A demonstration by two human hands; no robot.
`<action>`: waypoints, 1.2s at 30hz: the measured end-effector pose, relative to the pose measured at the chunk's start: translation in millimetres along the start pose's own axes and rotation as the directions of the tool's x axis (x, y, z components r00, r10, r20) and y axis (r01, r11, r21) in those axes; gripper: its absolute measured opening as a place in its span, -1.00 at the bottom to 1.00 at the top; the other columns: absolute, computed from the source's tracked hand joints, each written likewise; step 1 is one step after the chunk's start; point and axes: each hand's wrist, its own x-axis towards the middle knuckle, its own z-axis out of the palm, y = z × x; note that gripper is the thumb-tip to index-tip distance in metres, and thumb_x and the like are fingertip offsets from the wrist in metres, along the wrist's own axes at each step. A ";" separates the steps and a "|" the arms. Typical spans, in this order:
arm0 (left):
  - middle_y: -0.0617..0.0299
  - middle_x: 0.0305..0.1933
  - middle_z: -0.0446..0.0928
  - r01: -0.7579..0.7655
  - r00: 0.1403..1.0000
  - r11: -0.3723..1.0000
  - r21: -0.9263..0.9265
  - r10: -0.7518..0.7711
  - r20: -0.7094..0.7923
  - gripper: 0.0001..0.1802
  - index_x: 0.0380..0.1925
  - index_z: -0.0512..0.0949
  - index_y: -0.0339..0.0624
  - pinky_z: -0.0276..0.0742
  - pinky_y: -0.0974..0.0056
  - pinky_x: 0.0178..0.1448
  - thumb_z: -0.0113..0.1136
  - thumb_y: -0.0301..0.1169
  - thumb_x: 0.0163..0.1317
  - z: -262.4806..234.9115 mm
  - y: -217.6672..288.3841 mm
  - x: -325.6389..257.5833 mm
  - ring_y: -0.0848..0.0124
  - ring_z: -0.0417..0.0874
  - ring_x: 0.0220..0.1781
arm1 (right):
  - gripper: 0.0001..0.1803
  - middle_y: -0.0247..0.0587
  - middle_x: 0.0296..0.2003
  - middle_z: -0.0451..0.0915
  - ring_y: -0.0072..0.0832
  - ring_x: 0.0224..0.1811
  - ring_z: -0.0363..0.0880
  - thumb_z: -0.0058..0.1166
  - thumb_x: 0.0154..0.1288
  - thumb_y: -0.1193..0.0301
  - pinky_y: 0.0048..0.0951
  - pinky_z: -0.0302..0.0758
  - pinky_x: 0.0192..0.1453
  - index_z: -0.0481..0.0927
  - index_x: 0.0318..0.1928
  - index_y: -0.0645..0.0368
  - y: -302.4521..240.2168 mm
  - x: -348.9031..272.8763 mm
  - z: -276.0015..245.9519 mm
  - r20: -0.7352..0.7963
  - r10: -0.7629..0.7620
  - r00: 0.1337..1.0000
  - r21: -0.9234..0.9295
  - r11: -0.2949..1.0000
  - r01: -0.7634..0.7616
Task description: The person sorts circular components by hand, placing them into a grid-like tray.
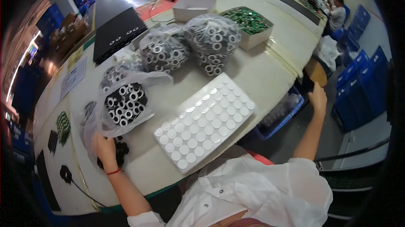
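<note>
My left hand point(106, 150) is closed at the near edge of an open clear plastic bag point(158, 80), seemingly gripping its film. Inside the bag lie many black parts with white rings point(126, 102). Several dark pieces point(121, 151) sit beside my fingers on the table. Out past the table's right edge, my right hand point(319, 99) is closed next to a round brown stool seat point(316, 73); what its fingers hold is hidden. Between my arms, a white tray point(183, 168) carries rows of white round discs point(200, 136).
Two filled plastic bags point(213, 37) stand behind the tray. A box of green circuit boards point(253, 37), a white box point(194, 9) and a black panel point(120, 37) are farther back. A blue crate point(280, 119) is below the right edge. Another person point(337, 13) sits far right.
</note>
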 end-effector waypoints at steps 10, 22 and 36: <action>-0.15 -0.40 0.58 0.023 0.937 0.970 -0.244 0.064 0.343 -0.63 -0.33 0.57 -0.33 0.46 0.06 -0.26 0.11 -0.18 0.14 -37.1 48.8 -28.3 -0.10 0.60 -0.32 | -0.78 -0.06 -0.38 0.63 -0.20 -0.40 0.60 0.15 0.20 0.35 -0.23 0.48 -0.26 0.62 -0.24 0.24 -68.1 41.4 -41.1 0.375 0.164 0.912 0.037 0.981 -0.192; 0.27 -0.50 0.53 -0.081 0.609 0.673 -0.735 0.618 0.498 -0.78 -0.44 0.42 -0.34 0.39 0.42 -0.39 0.14 -0.38 0.20 -67.8 125.2 -37.7 0.60 0.48 -0.50 | -0.73 -0.16 -0.25 0.63 -0.35 -0.25 0.62 0.10 0.20 0.62 -0.36 0.53 -0.23 0.61 -0.07 0.18 -335.2 -29.5 -106.9 -0.046 -0.989 0.144 0.950 0.001 0.311; 0.25 -0.47 0.58 0.179 0.650 0.472 -0.863 0.602 0.464 -0.79 -0.39 0.52 -0.31 0.56 0.38 -0.31 0.19 -0.34 0.20 21.1 154.6 -11.9 0.53 0.62 -0.40 | -0.81 0.01 -0.59 0.52 -0.22 -0.56 0.51 0.34 -0.09 0.41 -0.27 0.39 -0.44 0.65 -0.54 0.29 -406.0 -41.8 -74.9 -0.089 -0.996 0.009 0.902 -0.076 0.426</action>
